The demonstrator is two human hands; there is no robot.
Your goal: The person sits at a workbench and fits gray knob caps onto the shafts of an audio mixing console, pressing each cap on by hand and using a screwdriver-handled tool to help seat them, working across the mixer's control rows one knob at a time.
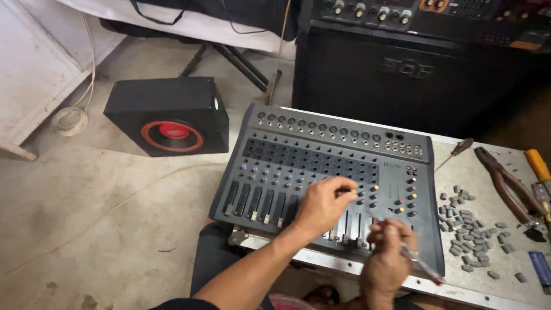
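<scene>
Fingers of the left hand (322, 205) pinch a small yellow-tipped knob (354, 191) on the face of a grey audio mixer (321, 172), the grip narrow and closed on the knob, apparently to steady or work it free. Far to the left of those fingers, a black speaker box with a red cone (168, 115) sits on the concrete floor, beside a coil of white cable (69, 119). The mixer lies tilted across the surface (488, 275), its faders nearest the person, which puts the knob rows within easy reach. Just right of the pinched knob, the right hand (389, 258) is closed around a thin tool with a red handle (422, 267); its tip points up toward the knob rows but is too fine to make out. Farther right, loose grey knob caps (468, 229) lie scattered on the surface, seemingly kept off to one side, with pliers (508, 183) and a yellow-handled tool (538, 165) beyond. The right edge cuts off the tools, and the person's forearms hide part of the fader row.
</scene>
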